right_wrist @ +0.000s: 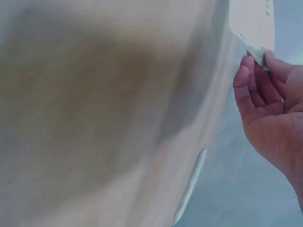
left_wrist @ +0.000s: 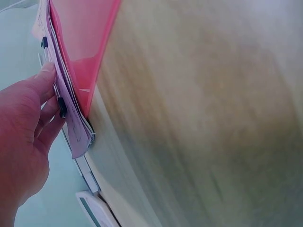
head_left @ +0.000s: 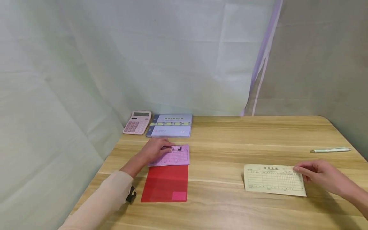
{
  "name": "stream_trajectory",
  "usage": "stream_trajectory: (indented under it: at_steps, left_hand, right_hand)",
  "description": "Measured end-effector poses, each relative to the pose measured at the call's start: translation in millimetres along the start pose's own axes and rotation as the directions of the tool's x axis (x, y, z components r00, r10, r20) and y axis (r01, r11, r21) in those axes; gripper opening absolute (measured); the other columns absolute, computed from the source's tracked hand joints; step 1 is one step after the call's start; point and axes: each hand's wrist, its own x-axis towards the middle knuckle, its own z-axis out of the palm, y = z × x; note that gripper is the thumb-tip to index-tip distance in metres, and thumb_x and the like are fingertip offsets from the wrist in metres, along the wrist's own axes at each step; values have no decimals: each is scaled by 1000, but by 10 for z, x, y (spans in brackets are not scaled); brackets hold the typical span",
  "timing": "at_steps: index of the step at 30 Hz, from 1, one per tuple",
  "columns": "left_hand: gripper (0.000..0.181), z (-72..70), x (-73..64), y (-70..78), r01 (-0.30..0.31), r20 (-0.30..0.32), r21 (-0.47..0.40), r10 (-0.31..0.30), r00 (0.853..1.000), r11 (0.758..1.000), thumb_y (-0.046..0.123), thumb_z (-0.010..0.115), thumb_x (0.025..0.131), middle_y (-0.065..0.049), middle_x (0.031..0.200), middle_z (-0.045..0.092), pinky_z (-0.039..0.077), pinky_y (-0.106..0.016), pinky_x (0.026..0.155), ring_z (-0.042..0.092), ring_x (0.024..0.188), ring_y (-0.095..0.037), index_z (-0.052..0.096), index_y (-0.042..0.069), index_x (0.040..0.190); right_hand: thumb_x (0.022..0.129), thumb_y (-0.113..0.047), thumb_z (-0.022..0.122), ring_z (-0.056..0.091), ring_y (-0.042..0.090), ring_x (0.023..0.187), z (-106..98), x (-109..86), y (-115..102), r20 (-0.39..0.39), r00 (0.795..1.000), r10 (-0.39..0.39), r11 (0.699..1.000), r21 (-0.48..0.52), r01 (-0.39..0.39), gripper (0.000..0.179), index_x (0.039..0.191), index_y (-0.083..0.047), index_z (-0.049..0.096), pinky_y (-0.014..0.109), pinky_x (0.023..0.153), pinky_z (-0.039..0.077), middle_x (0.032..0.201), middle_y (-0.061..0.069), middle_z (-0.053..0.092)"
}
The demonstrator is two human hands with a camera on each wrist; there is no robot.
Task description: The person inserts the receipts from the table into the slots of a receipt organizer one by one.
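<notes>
At the left of the table, my left hand (head_left: 155, 149) pinches the clip (head_left: 177, 148) at the top of a red clipboard (head_left: 166, 183). Under this clip lies a small stack of purple printed forms (head_left: 176, 157), covering the board's upper part. In the left wrist view, the thumb of the left hand (left_wrist: 26, 111) presses the clip between its black ends, and the other fingers are behind it. Over on the right, my right hand (head_left: 323, 174) holds a pale yellow printed form (head_left: 273, 179) by its upper right corner, between thumb and fingers. The form is tilted, with a shadow beside its left edge.
A pink calculator (head_left: 138, 123) and a blue-and-white account book (head_left: 171, 130) lie side by side at the back left. Near the right edge of the wooden table (head_left: 218, 204) rests a pale green pen (head_left: 330, 150). Light cloth (head_left: 172, 57) hangs behind the table.
</notes>
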Motion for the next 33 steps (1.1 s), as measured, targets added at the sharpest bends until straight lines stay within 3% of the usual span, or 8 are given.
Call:
stream_trajectory:
  at_steps: [4,8,13,17,21,26,33]
  left_hand:
    - [35,3,4,11,6,4,0,-6,1000,1000,26,79,98,-2,122,73,55,-44,100,67,111,-23,77,21,133]
    - [34,-4,11,23,7,5,1,-7,1000,1000,26,79,99,-2,122,73,55,-44,100,66,111,-23,77,20,133]
    - [35,1,17,29,11,3,4,-11,1000,1000,28,79,98,0,119,73,55,-43,98,65,108,-21,77,22,133]
    - [34,7,34,27,3,-1,11,-3,1000,1000,28,79,99,1,118,73,55,-41,97,65,106,-20,77,23,133]
    - [33,15,56,30,-4,-4,14,4,1000,1000,27,79,99,0,118,73,56,-41,97,66,105,-20,78,22,132]
    - [34,6,64,41,2,-1,9,-2,1000,1000,26,79,98,0,118,74,56,-41,96,66,105,-20,77,22,132]
    - [34,-22,63,65,-2,7,36,2,1000,999,29,80,98,2,117,73,55,-38,94,65,103,-17,78,22,131]
  right_hand:
    - [110,-14,61,54,17,64,18,227,-283,-35,999,-8,999,49,10,18,102,-7,75,33,57,44,69,1,59]
    - [109,-18,63,57,19,67,119,497,-561,-43,999,-6,986,164,13,20,104,-4,76,33,61,47,71,5,61]
    - [106,-19,68,56,19,67,390,891,-861,17,1000,4,947,321,-9,23,107,2,76,35,61,50,73,8,60]
    - [105,-17,69,53,18,65,693,1186,-1045,107,994,-35,923,385,-9,21,106,3,76,33,58,47,73,10,59]
    - [104,-13,69,50,16,59,1038,1452,-1196,172,981,-87,928,372,18,17,99,1,77,27,53,41,68,8,58]
    - [105,-11,69,45,13,51,1404,1749,-1405,190,976,-110,951,306,48,16,93,-3,77,23,47,33,61,6,56]
    - [103,-10,72,48,11,52,1752,2091,-1654,164,981,-106,970,232,66,14,91,-4,77,24,49,38,63,8,58]
